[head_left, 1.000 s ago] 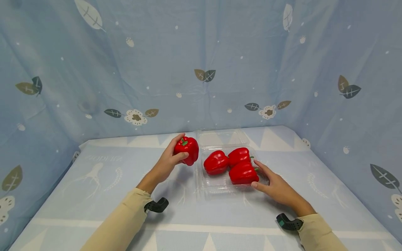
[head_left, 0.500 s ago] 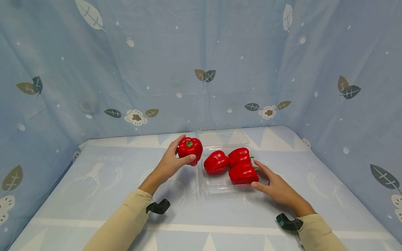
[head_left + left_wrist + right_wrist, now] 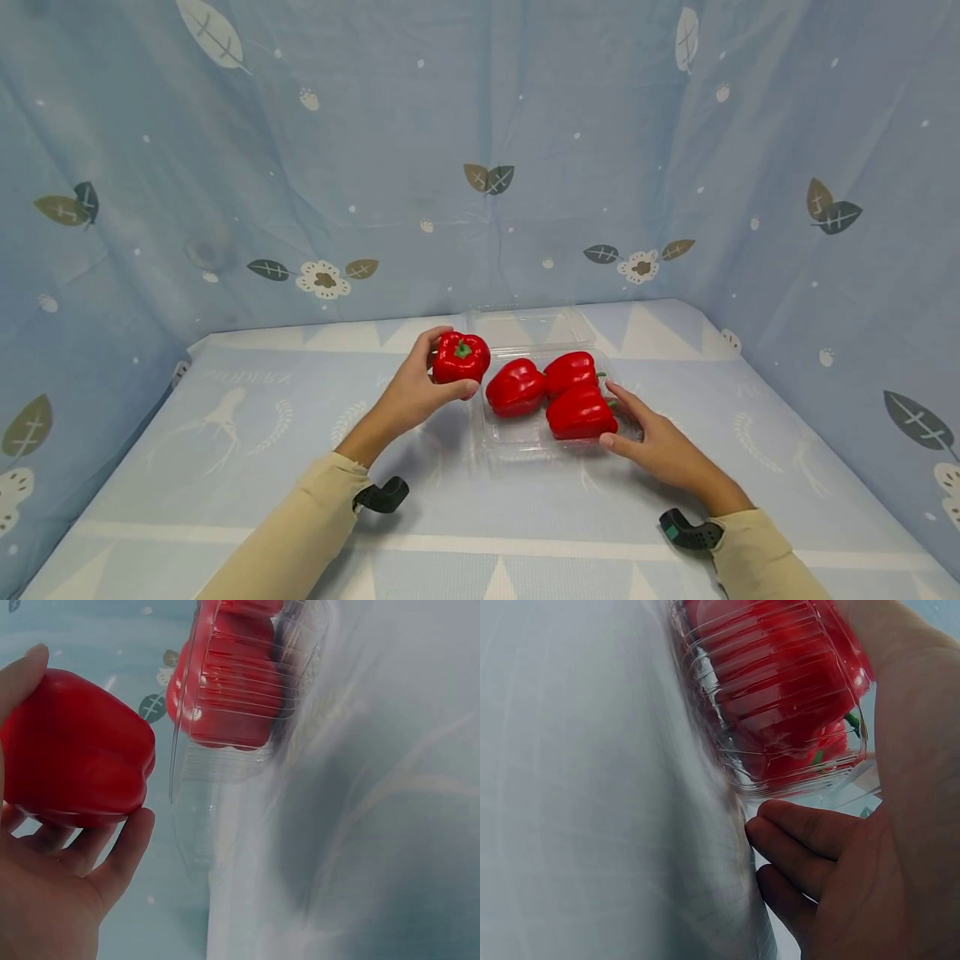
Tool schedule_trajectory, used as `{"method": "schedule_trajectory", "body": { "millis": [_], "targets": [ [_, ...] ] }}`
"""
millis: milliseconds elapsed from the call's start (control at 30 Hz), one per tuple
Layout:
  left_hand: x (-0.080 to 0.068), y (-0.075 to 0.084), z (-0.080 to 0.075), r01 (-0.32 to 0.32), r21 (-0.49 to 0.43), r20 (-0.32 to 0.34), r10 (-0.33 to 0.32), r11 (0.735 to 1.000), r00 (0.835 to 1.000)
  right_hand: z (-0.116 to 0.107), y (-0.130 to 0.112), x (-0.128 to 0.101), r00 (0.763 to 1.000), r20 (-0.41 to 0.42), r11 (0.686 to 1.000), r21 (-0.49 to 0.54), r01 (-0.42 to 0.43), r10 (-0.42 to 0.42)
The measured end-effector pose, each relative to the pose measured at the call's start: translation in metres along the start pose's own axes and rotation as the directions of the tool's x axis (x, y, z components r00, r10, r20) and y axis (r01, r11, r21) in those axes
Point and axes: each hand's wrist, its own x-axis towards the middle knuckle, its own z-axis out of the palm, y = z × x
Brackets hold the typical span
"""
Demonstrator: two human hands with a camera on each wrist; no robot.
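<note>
A red bell pepper, its green stem toward the head camera, is held in my left hand, thumb on the near side and fingers behind. In the left wrist view the same pepper is raised beside the clear plastic container. Three more red bell peppers lie in that container: one at the left, one at the back right, one at the front right. My right hand spans the container's front right corner, fingers extended along its right side. In the right wrist view its fingertips are right at the base.
The container's clear lid is folded open toward the back. A pale blue patterned cloth covers the table, with a blue leaf-print curtain behind and at both sides. Black bands sit on both wrists.
My left hand has moved right with the bell pepper, toward the container, and the pepper's stem has turned more to the camera. My right hand and the other peppers have stayed put.
</note>
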Motion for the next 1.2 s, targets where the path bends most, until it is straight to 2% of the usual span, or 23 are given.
{"method": "schedule_trajectory", "body": {
  "millis": [67,233,367,567,900,1200],
  "targets": [
    [0.0,0.001,0.002,-0.009,0.027,-0.002,0.009,1.0,1.0,0.0,0.0,0.0,1.0,0.002,1.0,-0.001,-0.005,0.005],
    [0.0,0.002,0.006,-0.091,0.092,0.008,0.09,0.992,0.996,0.0,0.0,0.0,1.0,0.001,1.0,-0.004,-0.006,0.006],
    [0.0,0.002,0.008,-0.122,0.108,0.03,0.12,0.987,0.992,-0.001,0.0,0.0,1.0,0.004,1.0,-0.002,-0.005,0.005],
    [0.001,0.004,0.011,-0.1,0.081,0.063,0.095,0.992,0.994,-0.001,0.002,0.0,1.0,0.005,1.0,-0.001,0.005,-0.005],
    [0.002,0.003,0.015,-0.056,0.073,0.082,0.05,0.996,0.995,-0.001,0.004,0.001,1.0,0.001,1.0,-0.009,0.008,-0.008],
    [0.002,0.005,0.022,-0.118,0.131,0.097,0.106,0.984,0.99,-0.001,0.003,0.0,1.0,-0.001,1.0,-0.004,0.009,-0.009]
  ]
}}
